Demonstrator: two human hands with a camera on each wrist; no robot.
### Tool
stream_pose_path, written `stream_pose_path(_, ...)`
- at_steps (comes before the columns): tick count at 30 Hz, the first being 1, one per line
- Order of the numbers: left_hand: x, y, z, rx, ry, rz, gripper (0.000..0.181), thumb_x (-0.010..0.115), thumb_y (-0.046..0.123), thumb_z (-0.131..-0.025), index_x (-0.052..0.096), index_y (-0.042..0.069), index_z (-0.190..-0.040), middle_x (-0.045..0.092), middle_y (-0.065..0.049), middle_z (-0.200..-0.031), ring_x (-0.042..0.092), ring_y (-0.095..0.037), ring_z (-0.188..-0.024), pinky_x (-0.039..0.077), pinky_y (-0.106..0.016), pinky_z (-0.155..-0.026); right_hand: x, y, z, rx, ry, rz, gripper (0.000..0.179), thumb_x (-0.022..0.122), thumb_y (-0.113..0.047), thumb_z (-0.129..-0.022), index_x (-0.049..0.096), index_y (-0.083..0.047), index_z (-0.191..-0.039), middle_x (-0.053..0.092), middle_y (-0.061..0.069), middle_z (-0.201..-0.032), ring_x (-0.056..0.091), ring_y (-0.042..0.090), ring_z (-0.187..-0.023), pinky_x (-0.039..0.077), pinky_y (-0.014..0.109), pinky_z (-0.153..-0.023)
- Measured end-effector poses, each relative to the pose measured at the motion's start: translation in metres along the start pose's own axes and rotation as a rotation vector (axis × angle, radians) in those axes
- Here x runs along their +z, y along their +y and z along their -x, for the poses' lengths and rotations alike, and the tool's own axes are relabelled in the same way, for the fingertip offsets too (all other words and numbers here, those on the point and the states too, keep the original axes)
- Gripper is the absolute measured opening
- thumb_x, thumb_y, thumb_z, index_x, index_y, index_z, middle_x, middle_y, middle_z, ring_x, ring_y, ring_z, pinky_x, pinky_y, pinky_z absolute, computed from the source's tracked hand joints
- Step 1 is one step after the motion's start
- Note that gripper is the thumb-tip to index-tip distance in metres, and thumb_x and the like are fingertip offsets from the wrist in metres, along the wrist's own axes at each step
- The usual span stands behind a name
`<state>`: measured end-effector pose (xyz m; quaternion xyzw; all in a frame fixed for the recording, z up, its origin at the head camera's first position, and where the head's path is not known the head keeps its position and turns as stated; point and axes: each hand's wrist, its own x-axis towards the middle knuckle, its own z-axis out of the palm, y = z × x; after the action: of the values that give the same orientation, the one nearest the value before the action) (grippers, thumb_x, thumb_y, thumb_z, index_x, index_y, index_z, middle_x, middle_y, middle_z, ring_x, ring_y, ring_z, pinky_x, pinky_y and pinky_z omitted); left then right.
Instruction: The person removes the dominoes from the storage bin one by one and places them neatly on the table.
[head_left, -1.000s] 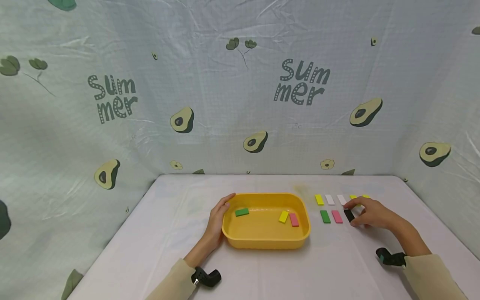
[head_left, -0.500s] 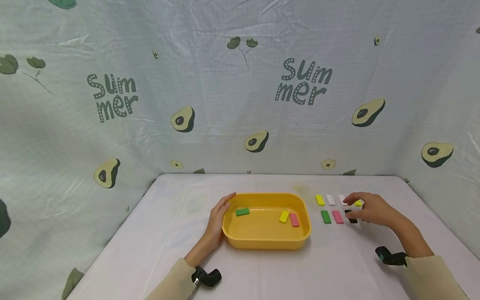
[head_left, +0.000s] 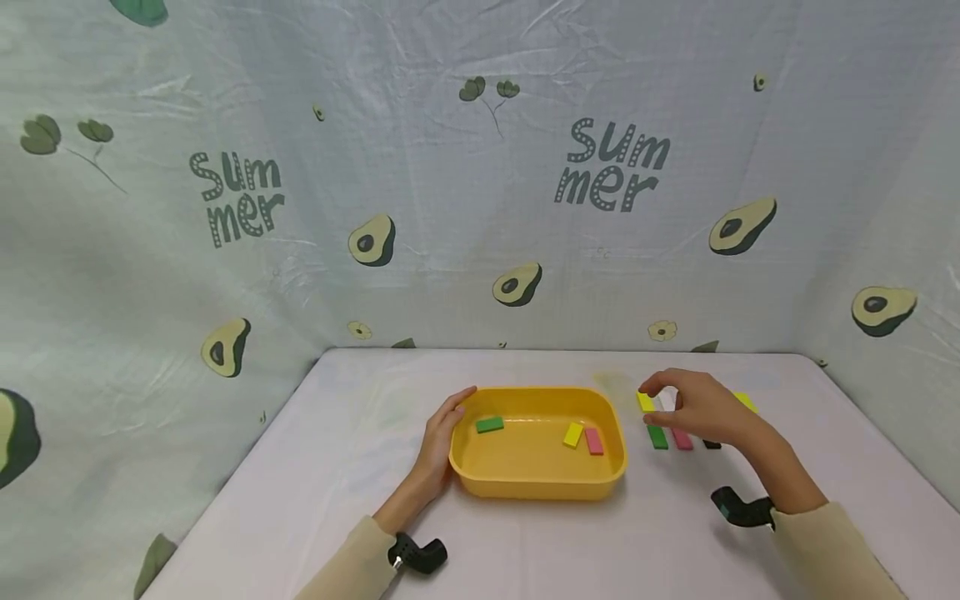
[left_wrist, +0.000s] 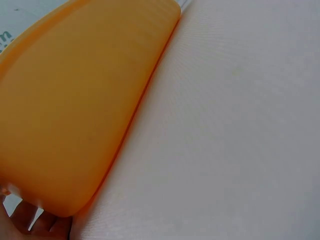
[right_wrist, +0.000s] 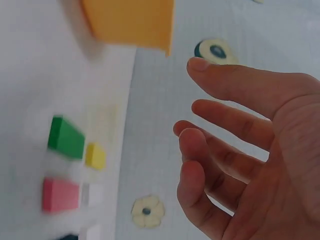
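Observation:
A yellow plastic tub stands mid-table with a green block, a yellow block and a pink block lying inside. My left hand rests along its left end, fingers against the outer wall. Above two rows of small flat blocks, my right hand hovers with nothing in it, thumb and fingers apart. Partly hidden under it lie another green block, a pink block, a white block, a yellow block and a black block.
Another yellow block lies right of the right hand. The pale table runs back to a printed curtain, which also hangs at both sides.
My right hand has let go of the black block, lifted and moved left across the rows. The black block stays on the table. My left hand still rests against the tub.

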<state>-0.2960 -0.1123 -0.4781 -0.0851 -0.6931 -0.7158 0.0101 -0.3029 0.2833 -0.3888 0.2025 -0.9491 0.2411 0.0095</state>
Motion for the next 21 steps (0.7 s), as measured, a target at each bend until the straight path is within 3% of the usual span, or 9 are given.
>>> stream_pose_path(12,0.0,-0.001,0.002,0.001,-0.004,0.026,0.047,0.036,0.02,-0.11,0.047,0.008,-0.155,0.04,-0.012,-0.164,0.037,-0.032,-0.152,0.029,-0.051,-0.128,0.023,-0.065,-0.037,-0.121,-0.022,-0.083,0.035,0.079,-0.025,-0.09,0.07,-0.009,-0.121,0.072,0.012,-0.118,0.056,0.014,-0.075,0.056,0.023,-0.069)
stream_pose_path(19,-0.001,0.0,0.001,0.012,-0.005,0.034,0.046,0.036,0.02,-0.111,0.047,0.008,-0.154,0.041,-0.013,-0.163,0.039,-0.032,-0.152,0.029,-0.051,-0.127,0.045,-0.099,-0.054,-0.172,-0.077,-0.092,0.036,0.076,-0.026,-0.093,0.069,-0.008,-0.124,0.072,0.011,-0.12,0.065,0.025,-0.1,0.061,0.041,-0.093)
stream_pose_path(21,-0.001,0.0,0.0,0.014,-0.006,0.03,0.046,0.036,0.02,-0.111,0.047,0.008,-0.154,0.041,-0.012,-0.164,0.038,-0.031,-0.152,0.028,-0.051,-0.128,0.052,-0.105,-0.058,-0.169,-0.099,-0.098,0.037,0.075,-0.026,-0.095,0.069,-0.008,-0.126,0.072,0.01,-0.12,0.066,0.023,-0.099,0.06,0.04,-0.094)
